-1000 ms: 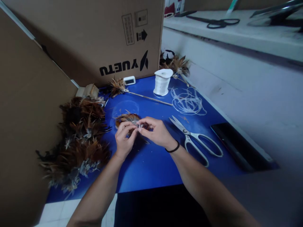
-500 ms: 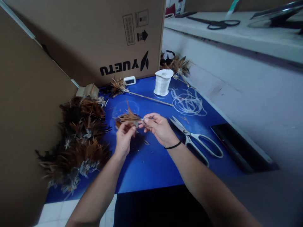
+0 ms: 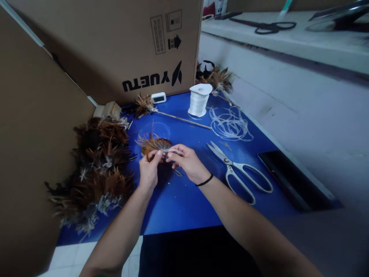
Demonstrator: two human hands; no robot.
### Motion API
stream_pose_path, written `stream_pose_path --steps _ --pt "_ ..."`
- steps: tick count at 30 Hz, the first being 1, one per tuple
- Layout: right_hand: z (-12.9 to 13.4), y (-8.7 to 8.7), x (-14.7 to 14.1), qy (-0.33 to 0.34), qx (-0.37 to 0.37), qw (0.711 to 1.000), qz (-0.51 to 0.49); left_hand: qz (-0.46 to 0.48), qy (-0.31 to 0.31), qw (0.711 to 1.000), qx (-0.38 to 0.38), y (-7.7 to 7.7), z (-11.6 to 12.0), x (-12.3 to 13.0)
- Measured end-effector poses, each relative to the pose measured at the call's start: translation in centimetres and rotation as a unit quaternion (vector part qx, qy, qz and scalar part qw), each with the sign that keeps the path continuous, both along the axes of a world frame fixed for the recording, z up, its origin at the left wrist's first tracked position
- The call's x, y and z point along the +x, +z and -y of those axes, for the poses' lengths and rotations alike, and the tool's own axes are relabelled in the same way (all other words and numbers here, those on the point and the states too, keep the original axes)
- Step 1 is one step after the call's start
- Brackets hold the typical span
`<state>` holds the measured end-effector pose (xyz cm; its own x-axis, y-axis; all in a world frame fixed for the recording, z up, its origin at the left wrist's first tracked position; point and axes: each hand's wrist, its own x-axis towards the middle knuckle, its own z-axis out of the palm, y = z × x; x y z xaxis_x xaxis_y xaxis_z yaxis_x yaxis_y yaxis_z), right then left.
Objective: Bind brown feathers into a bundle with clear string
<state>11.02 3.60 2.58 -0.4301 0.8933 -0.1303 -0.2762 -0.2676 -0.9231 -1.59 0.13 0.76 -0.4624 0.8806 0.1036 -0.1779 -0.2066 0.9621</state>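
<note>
A small bunch of brown feathers [image 3: 154, 144] lies between my hands over the blue table [image 3: 178, 207]. My left hand [image 3: 149, 169] pinches its base with thumb and forefinger. My right hand [image 3: 188, 161] touches the left fingertips and pinches the pale quill ends or tie at the bunch's right side. The fine detail there is too small to tell. Right of my hands lie silver scissors [image 3: 229, 162], blades parted. A white spool [image 3: 198, 100] and a loose tangle of clear strips [image 3: 230, 125] are behind them.
Piled feather bunches [image 3: 100, 173] line the left side. A feather-tipped stick [image 3: 183, 120] crosses the back, near a small white device [image 3: 158, 98]. Cardboard [image 3: 115, 46] rises behind. A black phone-like slab [image 3: 291, 179] is at the right; black scissors [image 3: 266, 27] rest on a ledge.
My right hand has moved slightly left and down, closer to my left hand. The feathers now fan out above my left fingers, with the bunch's base at both hands' fingertips.
</note>
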Motion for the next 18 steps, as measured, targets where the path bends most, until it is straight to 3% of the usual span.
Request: stream_pose_path --steps 3,6,10,18 --pt "-0.4 0.2 0.4 -0.055 0.091 0.991 0.083 -0.025 0.004 1.000 0.009 0.0 -0.2 -0.4" --pt "-0.7 0.4 0.8 -0.049 0.141 0.983 0.103 -0.023 -0.012 1.000 0.006 0.0 -0.3 -0.5" --pt "-0.8 0.2 0.9 -0.033 0.162 0.981 0.098 -0.003 -0.035 0.999 0.000 0.0 -0.3 -0.6" --pt "-1.7 0.2 1.4 -0.102 0.185 0.970 0.124 0.028 -0.090 0.995 -0.027 0.0 -0.5 -0.9"
